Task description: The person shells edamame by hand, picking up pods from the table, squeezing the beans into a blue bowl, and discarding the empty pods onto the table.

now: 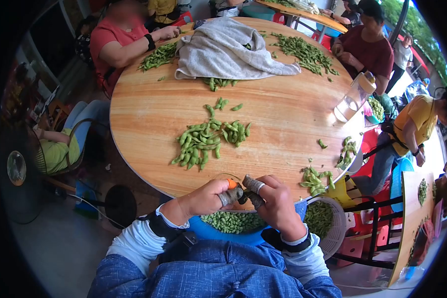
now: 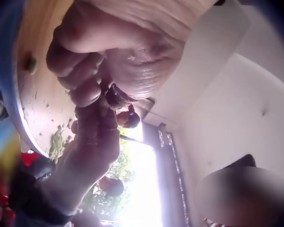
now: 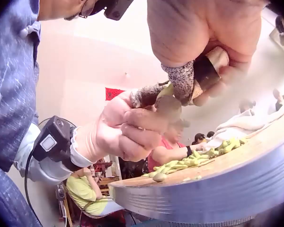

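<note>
Both hands meet at the near edge of a round wooden table, thumbs and fingertips close together. My left hand has a grey-wrapped thumb and an orange band on one finger. Grey wraps cover the thumb and a finger of my right hand. A small green pod shows between the fingertips in the right wrist view, pinched by both hands and mostly hidden by them. Ahead of the hands lies a pile of green soybean pods. Below them, a blue basin holds many shelled green beans.
A white perforated basket with pods stands at the right by the table edge. Loose pods lie near it. A grey cloth covers more pods further back. A clear bottle stands at the right. Several people sit around.
</note>
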Demonstrator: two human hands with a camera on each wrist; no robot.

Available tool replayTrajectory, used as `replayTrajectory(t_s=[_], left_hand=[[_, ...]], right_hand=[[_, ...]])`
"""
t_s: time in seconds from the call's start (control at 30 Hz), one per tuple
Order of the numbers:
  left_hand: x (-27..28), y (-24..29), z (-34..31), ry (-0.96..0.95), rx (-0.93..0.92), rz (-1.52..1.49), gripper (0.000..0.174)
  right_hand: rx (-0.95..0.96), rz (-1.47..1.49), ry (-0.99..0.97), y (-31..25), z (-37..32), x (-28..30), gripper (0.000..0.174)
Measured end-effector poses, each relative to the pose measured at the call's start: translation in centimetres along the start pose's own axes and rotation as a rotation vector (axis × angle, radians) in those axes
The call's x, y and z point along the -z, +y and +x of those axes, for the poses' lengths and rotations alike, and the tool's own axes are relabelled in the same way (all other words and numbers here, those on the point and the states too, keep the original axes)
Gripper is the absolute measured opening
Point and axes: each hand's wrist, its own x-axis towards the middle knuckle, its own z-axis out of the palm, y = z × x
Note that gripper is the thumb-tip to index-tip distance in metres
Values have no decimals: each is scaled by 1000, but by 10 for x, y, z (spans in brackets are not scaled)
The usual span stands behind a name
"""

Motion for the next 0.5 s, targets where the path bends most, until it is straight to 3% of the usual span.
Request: replayTrajectory(t_s=[0.07, 0.2, 0.27, 0.37, 0.4, 0.5], left_hand=[[4, -8, 3, -65, -3, -198, 10], [0, -5, -3, -23, -5, -402, 10], [-3, -5, -5, 105, -103, -228, 11], [-8, -18, -2, 265, -269, 82, 12], [-10, -20, 0, 306, -333, 196, 12], [-18, -10, -3, 336, -326, 276, 11]], right_hand=[[33, -55, -16, -2, 0, 3, 30], [-365, 208, 263, 3, -16, -8, 21], [-442, 433, 389, 1, -25, -2, 17], [-348, 758, 115, -16, -36, 5, 17], [-313, 727, 27, -16, -36, -1, 17], [-570, 688, 56, -24, -28, -10, 18]])
